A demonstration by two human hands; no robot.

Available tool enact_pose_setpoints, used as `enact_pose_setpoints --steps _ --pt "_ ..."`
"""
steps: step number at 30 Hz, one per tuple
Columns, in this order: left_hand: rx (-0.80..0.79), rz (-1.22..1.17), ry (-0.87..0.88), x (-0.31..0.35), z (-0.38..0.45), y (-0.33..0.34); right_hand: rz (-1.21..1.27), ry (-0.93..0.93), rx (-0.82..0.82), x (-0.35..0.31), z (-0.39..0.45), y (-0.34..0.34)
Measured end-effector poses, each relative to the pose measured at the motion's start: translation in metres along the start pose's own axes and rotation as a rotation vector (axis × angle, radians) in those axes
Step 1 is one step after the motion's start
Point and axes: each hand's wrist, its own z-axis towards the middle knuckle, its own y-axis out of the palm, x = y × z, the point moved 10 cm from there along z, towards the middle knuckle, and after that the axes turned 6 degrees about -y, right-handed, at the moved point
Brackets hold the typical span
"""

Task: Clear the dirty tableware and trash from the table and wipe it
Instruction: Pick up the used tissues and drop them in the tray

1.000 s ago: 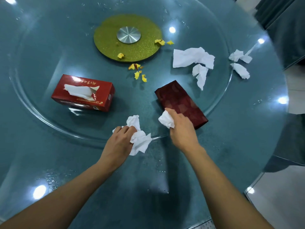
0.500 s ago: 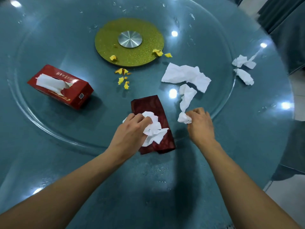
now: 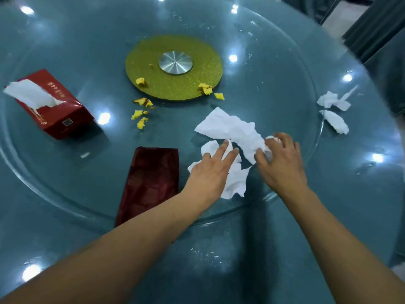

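- While both arms are reaching in from the near edge, the round teal glass bench (image 3: 361, 194) is carrying everything, with a glass turntable (image 3: 65, 51) lying on it and a gold disc (image 3: 203, 69) with a metal hub at its centre.
- Lying flat at the near rim of the turntable, a dark red cloth (image 3: 151, 183) is sitting just left of the left forearm.
- Standing tilted at the far left, a red tissue box (image 3: 59, 115) is showing a white sheet poking out of its top.
- Spreading out beyond both hands, a large crumpled tissue (image 3: 230, 128) is lying on the turntable, its right end running into the right hand.
- Resting under the left hand (image 3: 210, 172), a smaller wad of tissues (image 3: 235, 183) is showing past the straight, spread fingers that are pressing on it.
- Curling its fingers, the right hand (image 3: 282, 165) is pinching the large tissue's end, with more white paper bunched inside the grip.
- Lying well apart to the right, two small tissue scraps (image 3: 334, 110) are sitting at the turntable's edge.
- Scattering around the disc's near edge, yellow food crumbs (image 3: 140, 117) are lying far left of both hands.
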Motion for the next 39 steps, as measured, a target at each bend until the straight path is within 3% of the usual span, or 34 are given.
enact_pose_setpoints --steps 4,10,15,19,22,24,28,35,39 --pt "-0.107 0.038 -0.077 -0.034 -0.007 0.032 -0.037 -0.219 0.042 -0.033 0.027 0.012" --pt "0.167 -0.026 -0.077 -0.073 -0.034 0.024 0.05 -0.237 -0.219 -0.046 0.025 0.086" --pt "0.236 -0.399 -0.14 -0.103 -0.047 0.018 0.154 -0.263 -0.101 -0.066 -0.005 0.105" --pt "0.173 -0.351 -0.067 -0.098 -0.043 0.016 0.304 -0.386 -0.116 -0.097 -0.033 0.099" --pt "0.033 -0.178 -0.123 -0.104 -0.04 0.026 0.486 -0.33 -0.147 -0.095 -0.052 0.096" --pt "0.028 -0.16 -0.165 -0.112 -0.043 0.021 0.542 -0.26 -0.147 -0.09 -0.061 0.091" --pt "0.104 -0.165 -0.153 -0.112 -0.049 0.013 0.506 -0.16 -0.116 -0.074 -0.069 0.084" --pt "0.139 -0.144 -0.042 -0.074 -0.052 0.027 0.27 0.061 0.087 0.002 -0.079 0.056" --pt "0.131 -0.187 0.021 -0.039 -0.041 0.032 0.239 -0.082 -0.041 -0.011 -0.082 0.059"
